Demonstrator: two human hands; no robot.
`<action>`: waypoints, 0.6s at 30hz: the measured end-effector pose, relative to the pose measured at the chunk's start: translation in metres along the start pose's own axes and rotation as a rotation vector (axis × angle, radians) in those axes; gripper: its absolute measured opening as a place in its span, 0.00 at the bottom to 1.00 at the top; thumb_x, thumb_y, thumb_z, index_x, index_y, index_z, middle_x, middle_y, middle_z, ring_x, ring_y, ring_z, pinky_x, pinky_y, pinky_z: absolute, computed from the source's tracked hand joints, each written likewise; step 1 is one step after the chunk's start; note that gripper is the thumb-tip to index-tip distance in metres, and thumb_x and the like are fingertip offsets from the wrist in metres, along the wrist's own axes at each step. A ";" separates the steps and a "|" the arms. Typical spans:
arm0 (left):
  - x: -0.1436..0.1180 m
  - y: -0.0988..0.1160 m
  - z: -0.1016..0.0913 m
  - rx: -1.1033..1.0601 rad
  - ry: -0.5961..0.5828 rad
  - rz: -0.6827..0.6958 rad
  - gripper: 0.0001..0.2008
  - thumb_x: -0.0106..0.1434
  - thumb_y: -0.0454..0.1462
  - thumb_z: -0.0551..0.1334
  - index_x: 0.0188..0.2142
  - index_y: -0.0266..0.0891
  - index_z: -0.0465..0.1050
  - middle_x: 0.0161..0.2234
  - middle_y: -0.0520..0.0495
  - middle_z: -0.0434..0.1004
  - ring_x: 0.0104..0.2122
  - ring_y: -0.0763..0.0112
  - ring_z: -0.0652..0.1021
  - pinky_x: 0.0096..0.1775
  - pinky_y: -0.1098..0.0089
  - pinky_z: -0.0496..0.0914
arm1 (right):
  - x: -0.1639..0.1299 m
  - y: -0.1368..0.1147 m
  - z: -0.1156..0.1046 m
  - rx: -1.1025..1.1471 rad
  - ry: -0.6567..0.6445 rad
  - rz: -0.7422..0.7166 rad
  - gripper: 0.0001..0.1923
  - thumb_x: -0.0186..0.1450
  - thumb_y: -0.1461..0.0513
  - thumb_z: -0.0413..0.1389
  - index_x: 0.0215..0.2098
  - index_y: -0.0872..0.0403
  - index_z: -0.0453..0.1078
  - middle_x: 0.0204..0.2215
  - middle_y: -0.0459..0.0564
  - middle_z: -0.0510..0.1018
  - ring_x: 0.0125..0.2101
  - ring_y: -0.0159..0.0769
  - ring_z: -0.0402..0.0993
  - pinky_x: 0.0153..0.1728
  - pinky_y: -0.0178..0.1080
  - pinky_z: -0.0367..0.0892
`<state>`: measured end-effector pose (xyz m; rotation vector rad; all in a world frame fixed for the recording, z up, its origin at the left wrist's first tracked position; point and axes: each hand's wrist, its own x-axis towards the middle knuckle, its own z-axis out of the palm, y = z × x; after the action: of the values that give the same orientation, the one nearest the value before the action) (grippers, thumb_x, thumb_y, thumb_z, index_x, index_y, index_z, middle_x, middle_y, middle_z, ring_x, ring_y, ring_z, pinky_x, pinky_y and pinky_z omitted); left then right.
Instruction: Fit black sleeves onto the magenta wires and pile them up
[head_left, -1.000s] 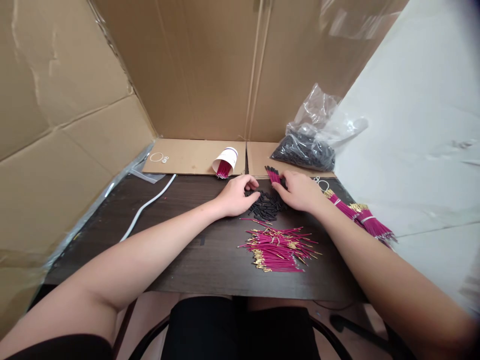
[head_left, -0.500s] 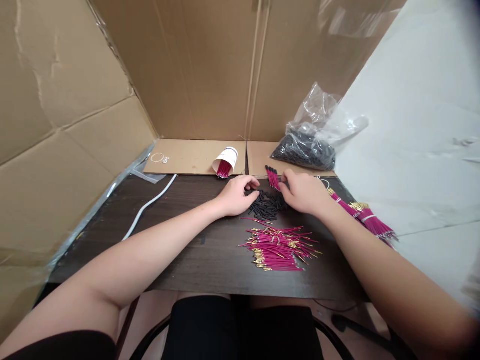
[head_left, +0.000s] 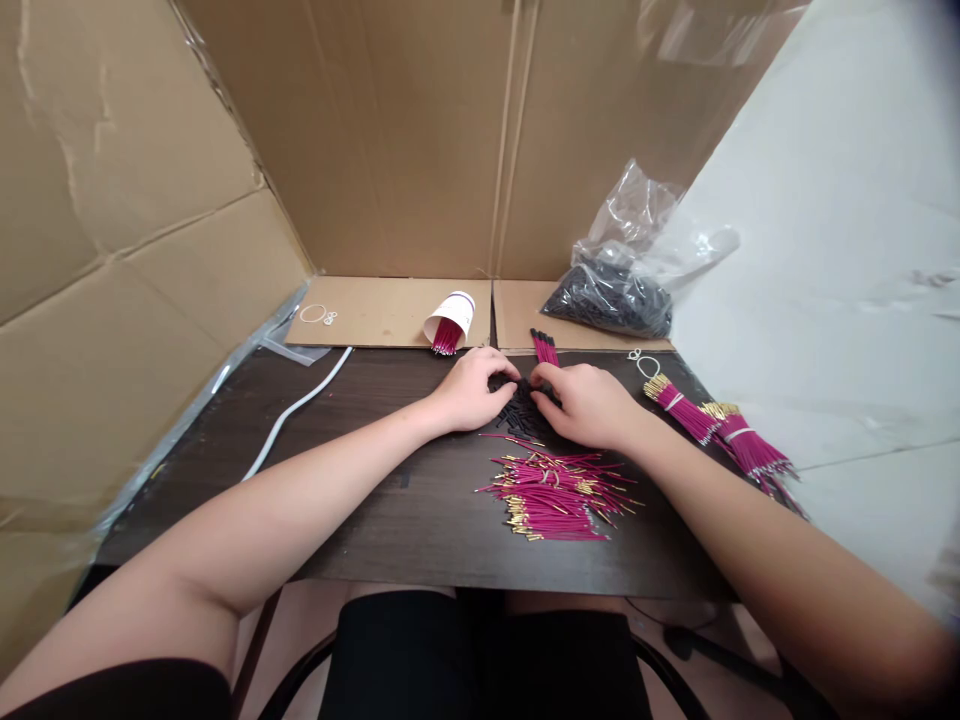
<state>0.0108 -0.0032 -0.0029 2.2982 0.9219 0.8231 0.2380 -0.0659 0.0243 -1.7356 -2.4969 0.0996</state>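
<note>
My left hand (head_left: pixel 474 388) rests at the left side of a pile of small black tubes (head_left: pixel 517 412), fingers curved and thumb apart. From the right, my right hand (head_left: pixel 585 402) reaches over the same pile. Its thumb and forefinger are apart, and nothing shows held in either hand. Just behind my right hand lies a row of magenta wires with black ends (head_left: pixel 544 347), partly covered by it. Nearer me is a loose heap of magenta wires with gold tips (head_left: pixel 555 495), and a few single wires (head_left: pixel 511 438) lie between heap and pile.
A tipped white paper cup (head_left: pixel 454 312) holds more magenta wires. Behind on the right stands a clear bag of black tubes (head_left: pixel 611 298). Tied wire bundles (head_left: pixel 739 440) lie at the right, near white rubber bands (head_left: pixel 646 366). A white cable (head_left: pixel 296 405) crosses the left side.
My right hand has moved left from the row of black-ended wires, over the right part of the tube pile. My left hand has hardly moved.
</note>
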 end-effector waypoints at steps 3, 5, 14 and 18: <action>0.000 -0.001 0.000 -0.016 0.002 0.025 0.04 0.68 0.31 0.70 0.39 0.40 0.84 0.47 0.42 0.84 0.50 0.57 0.81 0.59 0.53 0.75 | 0.000 -0.003 0.001 0.007 -0.001 -0.013 0.13 0.78 0.57 0.52 0.55 0.52 0.73 0.39 0.54 0.85 0.37 0.45 0.79 0.36 0.43 0.57; 0.000 -0.002 0.000 -0.019 0.007 0.034 0.04 0.68 0.31 0.70 0.38 0.39 0.84 0.46 0.43 0.84 0.50 0.58 0.81 0.59 0.53 0.75 | 0.001 -0.006 0.001 0.017 -0.001 -0.023 0.12 0.78 0.58 0.51 0.54 0.52 0.73 0.38 0.53 0.85 0.36 0.44 0.79 0.35 0.42 0.55; 0.000 -0.004 0.001 -0.035 0.019 0.055 0.04 0.68 0.30 0.70 0.35 0.38 0.83 0.43 0.43 0.84 0.47 0.60 0.81 0.55 0.56 0.75 | 0.001 -0.005 0.000 0.006 -0.017 -0.017 0.10 0.79 0.59 0.52 0.51 0.53 0.73 0.38 0.55 0.84 0.36 0.46 0.79 0.35 0.42 0.53; 0.000 -0.003 -0.001 -0.086 0.030 0.016 0.04 0.68 0.29 0.69 0.39 0.37 0.84 0.42 0.44 0.83 0.41 0.64 0.80 0.49 0.60 0.74 | 0.001 -0.005 -0.001 0.073 0.031 -0.029 0.07 0.79 0.60 0.51 0.49 0.53 0.70 0.41 0.56 0.84 0.37 0.46 0.78 0.36 0.43 0.55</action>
<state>0.0094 -0.0013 -0.0040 2.2278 0.8656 0.8891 0.2330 -0.0673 0.0255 -1.6596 -2.4633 0.1584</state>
